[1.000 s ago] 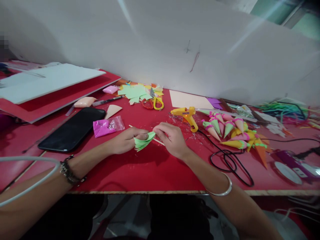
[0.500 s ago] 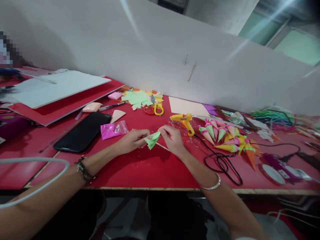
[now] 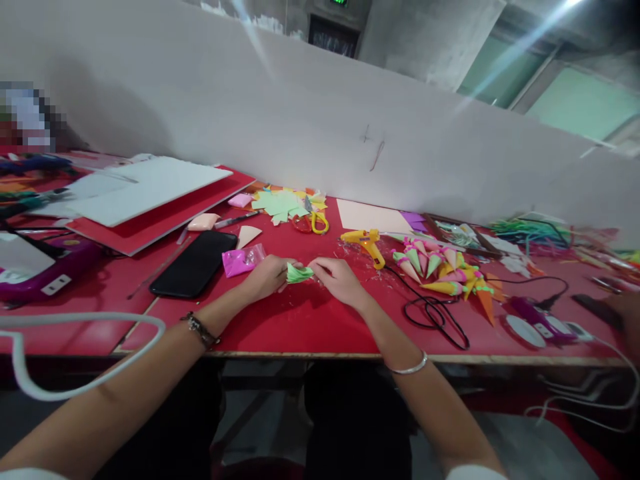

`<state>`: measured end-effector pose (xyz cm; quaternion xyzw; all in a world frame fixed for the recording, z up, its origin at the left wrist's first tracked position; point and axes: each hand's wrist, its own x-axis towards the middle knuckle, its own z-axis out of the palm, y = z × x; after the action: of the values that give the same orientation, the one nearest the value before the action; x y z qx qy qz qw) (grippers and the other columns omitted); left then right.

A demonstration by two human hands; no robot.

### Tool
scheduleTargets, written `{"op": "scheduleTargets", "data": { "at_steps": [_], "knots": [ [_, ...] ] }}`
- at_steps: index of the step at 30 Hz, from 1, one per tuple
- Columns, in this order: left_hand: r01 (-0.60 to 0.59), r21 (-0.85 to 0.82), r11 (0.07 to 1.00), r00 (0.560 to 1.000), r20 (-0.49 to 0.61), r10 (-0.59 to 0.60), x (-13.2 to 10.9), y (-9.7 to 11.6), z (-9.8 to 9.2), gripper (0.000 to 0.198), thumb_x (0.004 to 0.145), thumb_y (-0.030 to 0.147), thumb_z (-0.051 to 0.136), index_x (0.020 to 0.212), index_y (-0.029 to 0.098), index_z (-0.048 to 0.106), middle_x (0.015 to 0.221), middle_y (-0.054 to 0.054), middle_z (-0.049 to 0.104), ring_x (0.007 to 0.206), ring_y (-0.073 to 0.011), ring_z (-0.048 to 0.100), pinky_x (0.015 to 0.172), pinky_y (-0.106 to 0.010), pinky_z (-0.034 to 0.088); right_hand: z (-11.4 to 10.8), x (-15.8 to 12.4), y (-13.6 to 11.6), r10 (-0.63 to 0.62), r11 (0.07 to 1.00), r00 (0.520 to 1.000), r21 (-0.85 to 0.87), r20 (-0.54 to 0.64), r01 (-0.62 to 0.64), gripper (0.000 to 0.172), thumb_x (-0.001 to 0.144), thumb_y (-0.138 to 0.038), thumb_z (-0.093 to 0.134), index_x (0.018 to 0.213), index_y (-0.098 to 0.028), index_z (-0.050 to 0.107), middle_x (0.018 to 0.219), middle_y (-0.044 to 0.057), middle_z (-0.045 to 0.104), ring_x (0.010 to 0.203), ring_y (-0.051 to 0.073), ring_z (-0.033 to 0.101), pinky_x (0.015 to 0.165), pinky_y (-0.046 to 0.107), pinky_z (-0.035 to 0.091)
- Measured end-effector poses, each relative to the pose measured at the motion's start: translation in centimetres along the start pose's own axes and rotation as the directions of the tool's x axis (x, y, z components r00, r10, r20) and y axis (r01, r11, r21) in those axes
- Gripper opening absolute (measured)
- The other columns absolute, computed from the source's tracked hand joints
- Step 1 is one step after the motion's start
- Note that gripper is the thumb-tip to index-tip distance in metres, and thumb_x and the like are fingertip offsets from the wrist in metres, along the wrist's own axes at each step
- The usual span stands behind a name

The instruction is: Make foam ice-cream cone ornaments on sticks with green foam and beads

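Observation:
My left hand (image 3: 269,276) is closed on the left side of a small piece of folded green paper (image 3: 299,274), held low over the red table. From the other side, the fingertips of my right hand (image 3: 336,277) pinch the paper's right end. Its pleats look bunched together, though the fingers partly cover them. Left of my hands are a bag of pink clay (image 3: 235,263) and a black phone (image 3: 195,264). A yellow glue gun (image 3: 366,244) lies beyond my right hand.
Several small paper cones (image 3: 425,260) are heaped at the right, near a looped black cable (image 3: 434,313). Scissors (image 3: 320,223) and green paper scraps (image 3: 280,203) lie toward the back. White boards (image 3: 160,183) stand at the left, and a purple power strip (image 3: 540,320) at the right.
The green paper has turned from hanging point-down to lying more level between my hands. The thin pale stick seen below it is out of sight. The camera view has shifted.

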<state>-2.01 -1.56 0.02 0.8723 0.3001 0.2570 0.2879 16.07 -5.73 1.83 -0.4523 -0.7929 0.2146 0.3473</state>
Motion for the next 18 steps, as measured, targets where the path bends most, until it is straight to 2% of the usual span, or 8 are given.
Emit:
{"op": "scheduleTargets", "data": {
  "at_steps": [2,5,7,10,12,14,18],
  "knots": [
    [0.005,-0.029,1.000,1.000,-0.019,-0.006,-0.3,0.3,-0.1,0.024,0.075,0.012,0.037,0.053,0.015,0.047,0.039,0.002,0.047,0.040,-0.0094,0.046,0.049,-0.021,0.033,0.1,-0.2,-0.8,0.042,0.998,0.999,0.053,0.011,-0.043,0.028,0.083,-0.033,0.038,0.073,-0.016,0.058,0.060,-0.001,0.054,0.057,0.010,0.048,0.057,0.021,0.035],
    [0.033,-0.120,0.992,0.998,-0.045,-0.039,-0.7,0.6,-0.1,0.031,0.080,0.022,0.037,0.051,0.015,0.046,0.036,0.004,0.044,0.037,-0.0082,0.044,0.046,-0.020,0.032,0.4,-0.6,-1.7,0.076,0.987,0.997,0.140,0.024,-0.078,0.024,0.080,-0.035,0.043,0.084,-0.017,0.059,0.075,0.001,0.060,0.067,0.011,0.053,0.063,0.022,0.039],
    [0.056,-0.190,0.980,0.995,-0.076,-0.072,-1.0,0.7,-0.1,0.035,0.082,0.029,0.034,0.053,0.015,0.045,0.036,0.004,0.042,0.035,-0.0073,0.042,0.043,-0.019,0.032,0.9,-0.7,-2.1,0.105,0.975,0.994,0.197,-0.016,-0.100,0.025,0.078,-0.035,0.046,0.093,-0.018,0.057,0.083,0.002,0.060,0.072,0.012,0.054,0.067,0.023,0.041],
    [0.071,-0.332,0.940,0.982,-0.140,-0.124,-1.2,1.0,0.2,0.035,0.084,0.035,0.032,0.058,0.015,0.043,0.043,0.004,0.044,0.038,-0.0067,0.041,0.041,-0.018,0.032,1.7,-0.7,-2.6,0.185,0.928,0.977,0.346,-0.110,-0.137,0.033,0.076,-0.035,0.048,0.106,-0.020,0.048,0.079,0.000,0.057,0.071,0.011,0.054,0.065,0.023,0.043],
    [0.065,-0.472,0.879,0.970,-0.177,-0.167,-1.4,1.4,0.4,0.032,0.083,0.037,0.034,0.061,0.015,0.043,0.048,0.003,0.045,0.041,-0.0065,0.041,0.042,-0.018,0.033,2.1,-0.6,-3.0,0.228,0.884,0.964,0.445,-0.136,-0.146,0.034,0.075,-0.034,0.050,0.106,-0.021,0.045,0.075,-0.001,0.055,0.068,0.011,0.054,0.062,0.023,0.044],
    [0.052,-0.577,0.815,0.960,-0.197,-0.200,-1.5,2.0,0.5,0.030,0.082,0.037,0.038,0.062,0.015,0.042,0.050,0.004,0.043,0.043,-0.0063,0.039,0.043,-0.019,0.032,2.4,-0.5,-3.5,0.238,0.862,0.960,0.487,-0.146,-0.140,0.030,0.074,-0.033,0.051,0.100,-0.020,0.048,0.079,0.000,0.056,0.071,0.011,0.055,0.064,0.023,0.045],
    [0.026,-0.586,0.810,0.969,-0.185,-0.165,-1.7,2.6,0.6,0.025,0.079,0.034,0.045,0.064,0.014,0.045,0.056,0.004,0.043,0.052,-0.0075,0.040,0.051,-0.020,0.033,2.4,-0.7,-4.2,0.256,0.874,0.945,0.467,-0.203,-0.136,0.021,0.074,-0.030,0.050,0.091,-0.019,0.052,0.084,0.002,0.058,0.074,0.012,0.055,0.065,0.023,0.045]
  ]
}}
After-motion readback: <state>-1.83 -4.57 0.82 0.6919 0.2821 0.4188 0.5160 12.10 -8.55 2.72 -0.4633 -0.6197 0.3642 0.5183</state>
